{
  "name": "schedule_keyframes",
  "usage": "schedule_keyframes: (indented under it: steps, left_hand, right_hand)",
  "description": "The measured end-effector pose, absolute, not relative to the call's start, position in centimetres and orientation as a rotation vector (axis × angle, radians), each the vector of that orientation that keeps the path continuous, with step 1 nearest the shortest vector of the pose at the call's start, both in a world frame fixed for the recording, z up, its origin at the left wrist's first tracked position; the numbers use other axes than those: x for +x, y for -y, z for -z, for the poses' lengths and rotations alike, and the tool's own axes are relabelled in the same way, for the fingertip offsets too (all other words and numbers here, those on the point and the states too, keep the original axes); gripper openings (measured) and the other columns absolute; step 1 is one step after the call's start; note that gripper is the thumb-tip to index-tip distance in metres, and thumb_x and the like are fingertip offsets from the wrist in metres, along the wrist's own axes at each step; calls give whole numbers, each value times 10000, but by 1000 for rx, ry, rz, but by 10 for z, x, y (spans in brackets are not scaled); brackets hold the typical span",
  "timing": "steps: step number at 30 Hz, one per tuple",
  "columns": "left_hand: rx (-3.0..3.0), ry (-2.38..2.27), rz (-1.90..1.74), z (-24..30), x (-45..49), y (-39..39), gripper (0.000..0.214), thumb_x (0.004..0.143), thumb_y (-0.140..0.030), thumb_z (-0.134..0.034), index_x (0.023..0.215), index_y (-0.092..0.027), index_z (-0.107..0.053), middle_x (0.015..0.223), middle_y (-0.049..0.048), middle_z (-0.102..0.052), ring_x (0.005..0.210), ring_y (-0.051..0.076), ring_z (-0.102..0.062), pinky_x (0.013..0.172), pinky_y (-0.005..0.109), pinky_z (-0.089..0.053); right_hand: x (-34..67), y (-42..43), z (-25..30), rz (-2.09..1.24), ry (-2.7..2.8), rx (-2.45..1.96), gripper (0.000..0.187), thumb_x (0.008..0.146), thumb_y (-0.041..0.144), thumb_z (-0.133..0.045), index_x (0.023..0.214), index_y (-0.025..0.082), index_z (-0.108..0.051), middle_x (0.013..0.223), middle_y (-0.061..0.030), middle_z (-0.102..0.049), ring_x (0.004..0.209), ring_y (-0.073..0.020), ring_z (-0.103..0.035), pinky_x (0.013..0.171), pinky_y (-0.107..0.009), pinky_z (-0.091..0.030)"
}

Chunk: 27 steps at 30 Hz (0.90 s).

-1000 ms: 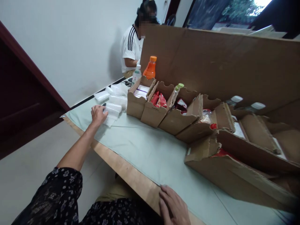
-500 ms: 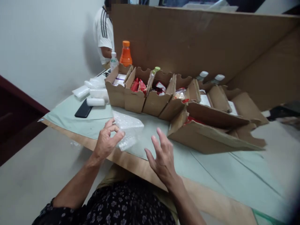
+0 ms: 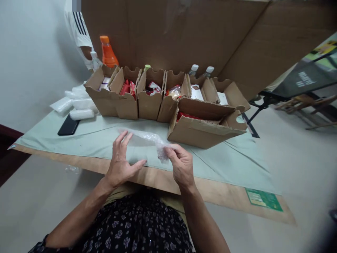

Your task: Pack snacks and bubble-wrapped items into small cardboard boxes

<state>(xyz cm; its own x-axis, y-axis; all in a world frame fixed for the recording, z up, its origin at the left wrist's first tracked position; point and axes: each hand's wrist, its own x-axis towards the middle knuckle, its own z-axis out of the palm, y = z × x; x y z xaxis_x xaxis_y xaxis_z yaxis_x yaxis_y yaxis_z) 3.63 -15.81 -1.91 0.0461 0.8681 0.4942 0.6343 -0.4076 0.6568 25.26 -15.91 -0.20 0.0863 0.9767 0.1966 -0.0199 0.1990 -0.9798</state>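
Both my hands hold a clear plastic bag [image 3: 147, 140] over the near edge of the table [image 3: 216, 175]. My left hand [image 3: 121, 160] has its fingers behind the bag's left end and its thumb spread below. My right hand [image 3: 180, 163] pinches the bag's crumpled right end between thumb and fingers. Just beyond the bag stands a row of open cardboard boxes [image 3: 137, 95] with red and white packets inside.
A black phone [image 3: 68, 124] and a pile of clear bags [image 3: 76, 103] lie at the table's left. An orange bottle [image 3: 107, 52] and small bottles stand behind the boxes, backed by a tall cardboard wall [image 3: 184, 35]. Another person's striped sleeve [image 3: 79, 24] shows at far left.
My left hand picked a clear bag from the pile at the left and brought it in front of me. My right hand rose from the table edge and took the bag's right end.
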Motion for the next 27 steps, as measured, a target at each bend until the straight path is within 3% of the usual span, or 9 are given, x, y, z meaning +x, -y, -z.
schedule_keyframes:
  steps: [4, 6, 8, 11, 13, 16, 22, 25, 27]
  left_hand:
    - [2017, -1616, -1310, 23, 29, 134, 1026, 742, -511, -819, 1576, -242, -286, 1620, 187, -343, 1533, 374, -289, 1245, 610, -234]
    - [1805, -1513, -1284, 26, 23, 126, 1056, 713, -566, -822, 1570, -232, -304, 1567, 190, -438, 1483, 372, -391, 1208, 590, -321]
    - [1592, -1310, -1125, 27, 20, 125, 909, 733, -603, -791, 1481, -205, -461, 1397, 176, -614, 1315, 345, -580, 1091, 516, -476]
    - [1436, -1149, -893, 24, 24, 133, 440, 820, -555, -722, 1053, -182, -738, 1004, 105, -755, 969, 259, -711, 874, 377, -569]
    - [1420, -1154, -839, 20, 29, 139, 310, 832, -499, -711, 812, -191, -741, 809, 58, -732, 794, 210, -686, 750, 320, -559]
    - [1440, -1143, -721, 17, 37, 140, 280, 812, -461, -705, 733, -193, -718, 702, 23, -692, 666, 176, -633, 637, 286, -524]
    - [1772, -1469, -601, 43, 58, 116, 279, 806, -440, -643, 860, -182, -734, 782, 50, -714, 764, 241, -672, 732, 366, -563]
    - [1959, -1666, -753, 57, 57, 113, 501, 819, -410, -663, 1247, -151, -661, 1170, 158, -708, 1135, 343, -631, 1021, 508, -494]
    - [2155, -1738, -911, 60, 55, 118, 622, 891, -418, -625, 1444, -155, -516, 1432, 208, -571, 1347, 371, -512, 1138, 552, -399]
  right_hand:
    - [269, 175, -13, -1254, 1101, -992, 264, 923, 461, -693, 844, 211, -724, 699, 3, -693, 575, -141, -634, 553, -269, -536]
    - [281, 183, -18, -1314, 1063, -1010, 295, 903, 501, -700, 844, 213, -709, 675, 8, -679, 541, -144, -625, 527, -276, -537]
    - [295, 188, -19, -1354, 1051, -1056, 328, 895, 537, -688, 855, 212, -699, 654, 11, -667, 504, -146, -603, 515, -291, -537]
    - [320, 196, -14, -1305, 1208, -1191, 364, 916, 545, -644, 795, 205, -693, 627, 0, -652, 526, -158, -598, 547, -299, -533]
    - [337, 202, -8, -1109, 1383, -1345, 370, 919, 527, -639, 752, 204, -704, 755, -43, -709, 689, -190, -664, 663, -315, -557]
    - [356, 209, 4, -773, 1499, -1527, 380, 920, 513, -631, 705, 207, -695, 1125, -105, -737, 1036, -251, -690, 893, -365, -545]
    - [371, 187, 52, -406, 1443, -1711, 371, 934, 537, -587, 760, 218, -658, 1031, -117, -759, 1059, -296, -699, 950, -454, -528]
    - [381, 182, 76, -95, 1411, -1840, 400, 956, 530, -554, 1028, 172, -716, 1254, -193, -703, 1185, -351, -644, 1016, -575, -482]
    - [381, 187, 81, 54, 1420, -1867, 403, 985, 477, -538, 1195, 165, -683, 1394, -214, -628, 1273, -374, -590, 1050, -628, -444]
